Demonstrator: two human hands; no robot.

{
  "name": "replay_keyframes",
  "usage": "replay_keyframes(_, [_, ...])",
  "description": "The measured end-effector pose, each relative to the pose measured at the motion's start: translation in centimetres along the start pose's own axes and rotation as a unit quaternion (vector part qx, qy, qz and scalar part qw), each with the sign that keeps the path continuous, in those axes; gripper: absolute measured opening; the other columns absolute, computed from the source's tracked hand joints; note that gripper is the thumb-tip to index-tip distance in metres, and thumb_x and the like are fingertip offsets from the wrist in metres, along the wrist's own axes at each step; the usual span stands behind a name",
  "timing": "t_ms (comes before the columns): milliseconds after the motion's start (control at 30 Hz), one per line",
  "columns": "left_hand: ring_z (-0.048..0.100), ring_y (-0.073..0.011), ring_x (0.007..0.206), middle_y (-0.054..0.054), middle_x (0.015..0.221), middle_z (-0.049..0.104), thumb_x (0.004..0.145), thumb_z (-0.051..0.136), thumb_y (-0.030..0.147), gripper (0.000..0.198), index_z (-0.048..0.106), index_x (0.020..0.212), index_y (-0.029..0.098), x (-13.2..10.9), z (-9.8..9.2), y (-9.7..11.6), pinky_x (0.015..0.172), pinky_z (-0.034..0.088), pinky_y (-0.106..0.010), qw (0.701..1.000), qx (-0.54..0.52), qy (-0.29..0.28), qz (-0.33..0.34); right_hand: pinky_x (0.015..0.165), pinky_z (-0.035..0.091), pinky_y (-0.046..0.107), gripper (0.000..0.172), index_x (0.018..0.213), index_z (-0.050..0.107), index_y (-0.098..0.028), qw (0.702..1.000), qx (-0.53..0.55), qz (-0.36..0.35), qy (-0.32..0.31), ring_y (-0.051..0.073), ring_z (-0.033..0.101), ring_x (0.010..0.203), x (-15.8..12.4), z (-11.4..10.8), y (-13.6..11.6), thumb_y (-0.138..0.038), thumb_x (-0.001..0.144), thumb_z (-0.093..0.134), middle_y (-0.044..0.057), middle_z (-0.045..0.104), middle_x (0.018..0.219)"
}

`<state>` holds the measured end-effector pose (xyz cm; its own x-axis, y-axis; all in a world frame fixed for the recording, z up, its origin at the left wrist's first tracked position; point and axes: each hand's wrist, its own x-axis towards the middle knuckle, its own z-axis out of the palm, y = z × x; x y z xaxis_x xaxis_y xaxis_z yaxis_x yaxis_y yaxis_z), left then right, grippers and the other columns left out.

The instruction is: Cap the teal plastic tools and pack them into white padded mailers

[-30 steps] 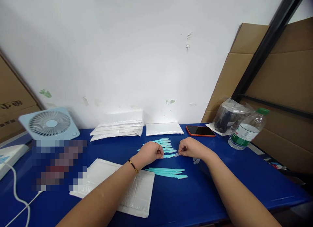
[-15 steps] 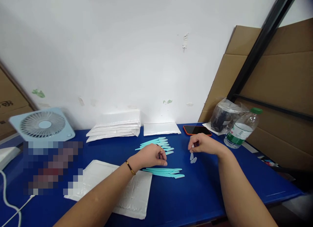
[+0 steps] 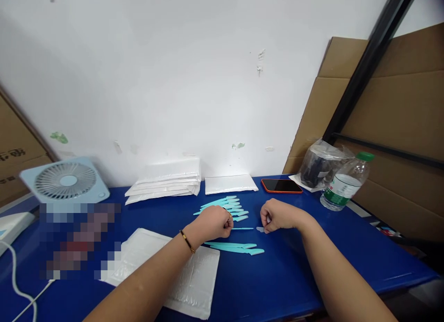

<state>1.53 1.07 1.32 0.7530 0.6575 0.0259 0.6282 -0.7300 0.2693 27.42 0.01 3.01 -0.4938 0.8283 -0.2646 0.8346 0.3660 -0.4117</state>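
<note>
Closed in a pinch, my left hand holds a turquoise eyebrow razor whose thin end points right. Across a small gap, my right hand is closed on translucent blade caps, and one cap sticks out to the left of the fingertips. Several more turquoise razors lie fanned out behind my left hand. In front of it rest a few others, side by side with their heads to the right. My fingers partly hide the held razor and the caps.
A white padded mailer lies under my left forearm. Along the wall are a stack of mailers, a single mailer and an orange-cased phone. A water bottle stands right, a blue fan left.
My left hand has picked up one razor from the front group and closed on it. My right hand has moved left and down towards it with the caps.
</note>
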Motion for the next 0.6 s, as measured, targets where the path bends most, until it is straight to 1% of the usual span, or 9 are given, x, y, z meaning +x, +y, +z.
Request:
replay_keyframes(100, [0.056, -0.013, 0.057, 0.001, 0.063, 0.066, 0.061, 0.052, 0.016, 0.017, 0.067, 0.067, 0.021, 0.0, -0.1, 0.1, 0.048, 0.032, -0.021, 1.0, 0.004, 0.003, -0.001, 0.048, 0.033, 0.02, 0.012, 0.066, 0.069, -0.017, 0.998, -0.039, -0.012, 0.042, 0.011, 0.053, 0.053, 0.4, 0.2, -0.9, -0.027, 0.059, 0.067, -0.001, 0.065, 0.061])
replay_keyframes(200, [0.056, -0.0134, 0.057, 0.001, 0.064, 0.067, 0.062, 0.053, 0.016, 0.017, 0.067, 0.068, 0.022, -0.1, -0.3, 0.1, 0.049, 0.033, -0.021, 1.0, -0.005, 0.001, -0.004, 0.049, 0.033, 0.02, 0.007, 0.064, 0.068, -0.018, 0.996, -0.061, -0.023, 0.063, 0.011, 0.054, 0.056, 0.6, 0.3, -1.6, -0.024, 0.06, 0.066, 0.0, 0.066, 0.065])
replay_keyframes(400, [0.057, -0.0136, 0.057, 0.0, 0.063, 0.066, 0.063, 0.053, 0.016, 0.016, 0.068, 0.069, 0.02, 0.0, -0.5, 0.2, 0.049, 0.032, -0.021, 1.0, -0.01, -0.002, -0.01, 0.051, 0.032, 0.021, 0.005, 0.064, 0.067, -0.019, 0.993, -0.081, -0.036, 0.077, 0.013, 0.055, 0.06, 0.7, 0.6, -2.1, -0.023, 0.061, 0.067, 0.0, 0.067, 0.068])
replay_keyframes(600, [0.055, -0.0129, 0.057, 0.001, 0.064, 0.065, 0.063, 0.052, 0.015, 0.016, 0.066, 0.067, 0.02, 0.0, -0.6, 0.2, 0.05, 0.033, -0.022, 1.0, -0.02, 0.002, 0.001, 0.051, 0.033, 0.02, 0.004, 0.064, 0.068, -0.019, 0.993, -0.065, -0.049, 0.088, 0.012, 0.055, 0.06, 1.2, 1.2, -3.2, -0.018, 0.061, 0.064, 0.0, 0.066, 0.068])
